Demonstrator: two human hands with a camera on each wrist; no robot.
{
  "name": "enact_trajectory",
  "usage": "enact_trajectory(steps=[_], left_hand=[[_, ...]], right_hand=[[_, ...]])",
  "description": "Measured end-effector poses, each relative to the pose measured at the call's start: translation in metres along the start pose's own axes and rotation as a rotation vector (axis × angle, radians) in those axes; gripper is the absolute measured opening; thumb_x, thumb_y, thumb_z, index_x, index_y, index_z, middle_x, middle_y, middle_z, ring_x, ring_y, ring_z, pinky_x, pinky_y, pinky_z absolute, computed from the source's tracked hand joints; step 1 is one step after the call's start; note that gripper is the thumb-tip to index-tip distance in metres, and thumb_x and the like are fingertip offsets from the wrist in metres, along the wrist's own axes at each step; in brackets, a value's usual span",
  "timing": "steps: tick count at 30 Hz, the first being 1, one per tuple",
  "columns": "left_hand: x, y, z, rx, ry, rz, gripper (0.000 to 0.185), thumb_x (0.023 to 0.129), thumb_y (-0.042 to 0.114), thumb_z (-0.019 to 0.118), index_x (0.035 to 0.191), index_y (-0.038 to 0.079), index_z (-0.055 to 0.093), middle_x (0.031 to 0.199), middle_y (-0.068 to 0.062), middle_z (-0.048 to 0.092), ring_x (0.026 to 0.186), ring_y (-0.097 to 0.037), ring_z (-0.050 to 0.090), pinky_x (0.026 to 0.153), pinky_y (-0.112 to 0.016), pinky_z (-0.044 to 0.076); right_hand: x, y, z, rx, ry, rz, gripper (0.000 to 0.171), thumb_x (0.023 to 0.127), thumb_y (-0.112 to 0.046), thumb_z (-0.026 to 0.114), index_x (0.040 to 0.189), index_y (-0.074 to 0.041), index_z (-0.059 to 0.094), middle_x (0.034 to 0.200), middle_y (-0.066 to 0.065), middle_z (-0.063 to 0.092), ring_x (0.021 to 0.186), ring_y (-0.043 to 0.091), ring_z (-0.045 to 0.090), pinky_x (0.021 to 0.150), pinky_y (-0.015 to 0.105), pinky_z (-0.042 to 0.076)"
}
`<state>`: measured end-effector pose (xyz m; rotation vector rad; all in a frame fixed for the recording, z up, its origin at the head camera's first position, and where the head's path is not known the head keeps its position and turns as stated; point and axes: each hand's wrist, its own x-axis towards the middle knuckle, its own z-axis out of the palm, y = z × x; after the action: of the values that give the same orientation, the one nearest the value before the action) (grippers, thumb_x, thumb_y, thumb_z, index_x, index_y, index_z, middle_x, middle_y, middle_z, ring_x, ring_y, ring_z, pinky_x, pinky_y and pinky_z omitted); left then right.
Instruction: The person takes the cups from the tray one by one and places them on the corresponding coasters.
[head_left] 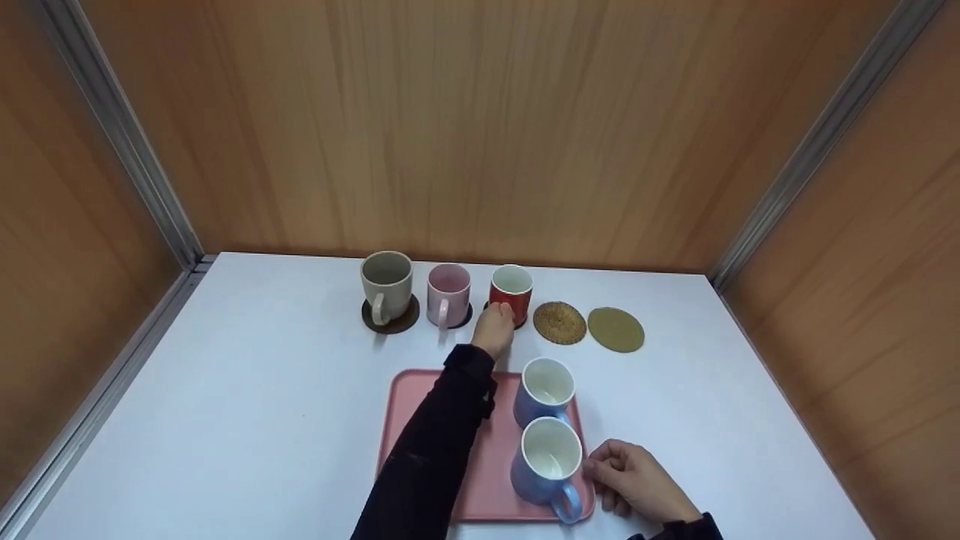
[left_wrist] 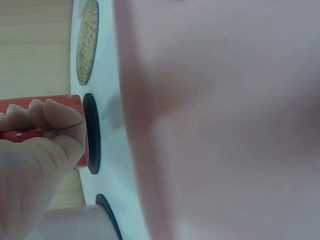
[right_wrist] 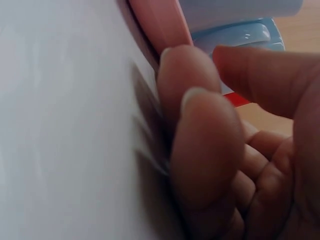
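Observation:
My left hand [head_left: 495, 330] grips the handle of a red mug [head_left: 523, 303] with a white inside. The mug stands upright on a dark coaster [left_wrist: 93, 135], which the left wrist view shows beneath its base. Fingers curl round the red handle there. Beside the right edge of a pink tray [head_left: 420, 390] rests my right hand [head_left: 637, 484], its fingers loosely bent and nothing held. Nearest to it is a blue mug [head_left: 529, 480], handle toward me, on the tray. A second blue mug [head_left: 527, 409] stands just behind that one.
Left of the red mug are a pink mug [head_left: 448, 300] and a beige mug [head_left: 388, 289], each on a dark coaster. To its right lie a woven coaster [head_left: 559, 323] and an olive coaster [head_left: 616, 330]. Wooden panels [head_left: 480, 135] enclose the white table [head_left: 247, 390].

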<state>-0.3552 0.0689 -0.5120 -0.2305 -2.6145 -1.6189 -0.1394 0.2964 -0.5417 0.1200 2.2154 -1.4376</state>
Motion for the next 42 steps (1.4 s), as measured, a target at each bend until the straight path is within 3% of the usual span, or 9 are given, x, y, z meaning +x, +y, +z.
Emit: enact_trajectory(steps=[5,9,14,16,19,23,27,33,42], left_hand=[[-0.002,-0.003,-0.003,-0.165,-0.046,-0.135,0.03,0.101,0.011,0.035,0.088,-0.003,0.059,0.077,-0.01,0.059,0.06,-0.016,0.051,0.058,-0.027,0.046],[-0.006,0.002,-0.007,-0.27,-0.084,-0.202,0.026,0.099,0.016,0.037,0.1,-0.003,0.055,0.075,-0.006,0.055,0.053,-0.011,0.047,0.05,-0.022,0.041],[-0.023,0.006,-0.024,-0.132,-0.036,-0.087,0.035,0.101,0.025,0.043,0.114,-0.003,0.058,0.103,-0.017,0.067,0.093,-0.023,0.065,0.087,-0.034,0.054],[-0.038,0.005,-0.042,-0.081,-0.075,-0.047,0.038,0.102,0.03,0.047,0.12,-0.001,0.059,0.119,-0.018,0.066,0.113,-0.027,0.062,0.102,-0.041,0.049],[-0.068,-0.004,-0.076,-0.004,-0.13,-0.001,0.038,0.101,0.035,0.051,0.123,0.006,0.061,0.122,-0.013,0.067,0.108,-0.026,0.064,0.096,-0.043,0.052],[-0.115,-0.021,-0.122,0.136,-0.043,0.018,0.034,0.099,0.035,0.058,0.121,0.009,0.064,0.112,-0.008,0.068,0.097,-0.022,0.065,0.088,-0.041,0.053],[-0.154,-0.034,-0.147,0.257,0.009,-0.036,0.039,0.096,0.035,0.063,0.12,0.005,0.065,0.108,-0.009,0.068,0.102,-0.026,0.065,0.088,-0.044,0.053],[-0.179,-0.042,-0.146,0.329,-0.125,-0.019,0.047,0.093,0.034,0.068,0.123,-0.001,0.062,0.105,-0.013,0.066,0.095,-0.026,0.066,0.081,-0.045,0.055],[-0.177,-0.049,-0.12,0.31,-0.208,-0.136,0.058,0.087,0.024,0.075,0.131,-0.008,0.054,0.119,-0.023,0.064,0.114,-0.037,0.062,0.098,-0.053,0.051]], right_hand=[[0.003,-0.003,-0.003,0.002,-0.031,-0.018,0.044,0.091,-0.047,0.066,0.105,-0.005,0.062,0.07,0.001,0.066,0.057,0.012,0.059,0.049,0.025,0.048],[0.005,-0.004,-0.01,-0.013,-0.027,-0.038,0.045,0.091,-0.047,0.066,0.104,-0.004,0.062,0.07,0.001,0.065,0.056,0.012,0.059,0.049,0.025,0.048],[0.01,-0.006,-0.018,-0.03,-0.011,-0.032,0.043,0.092,-0.045,0.066,0.104,-0.004,0.062,0.071,0.001,0.065,0.057,0.012,0.059,0.05,0.026,0.049],[0.014,-0.006,-0.021,-0.026,-0.007,-0.011,0.043,0.092,-0.046,0.065,0.105,-0.005,0.062,0.072,0.001,0.065,0.058,0.013,0.059,0.051,0.026,0.049],[0.019,-0.004,-0.023,-0.021,-0.01,0.017,0.045,0.092,-0.048,0.065,0.107,-0.006,0.062,0.074,0.001,0.066,0.059,0.013,0.06,0.052,0.026,0.05],[0.02,-0.003,-0.027,-0.03,0.003,0.044,0.046,0.092,-0.048,0.065,0.11,-0.006,0.061,0.077,0.002,0.067,0.061,0.014,0.06,0.054,0.027,0.051],[0.019,-0.011,-0.036,-0.068,0.108,0.075,0.047,0.09,-0.048,0.067,0.113,-0.007,0.06,0.082,0.005,0.067,0.065,0.017,0.061,0.056,0.029,0.051],[0.019,-0.031,-0.049,-0.082,0.243,-0.001,0.05,0.093,-0.047,0.064,0.123,-0.006,0.059,0.102,0.009,0.065,0.078,0.02,0.064,0.059,0.032,0.056],[0.032,-0.046,-0.063,0.03,0.015,-0.203,0.049,0.102,-0.036,0.054,0.132,0.003,0.052,0.106,0.001,0.065,0.083,0.014,0.064,0.07,0.029,0.058]])
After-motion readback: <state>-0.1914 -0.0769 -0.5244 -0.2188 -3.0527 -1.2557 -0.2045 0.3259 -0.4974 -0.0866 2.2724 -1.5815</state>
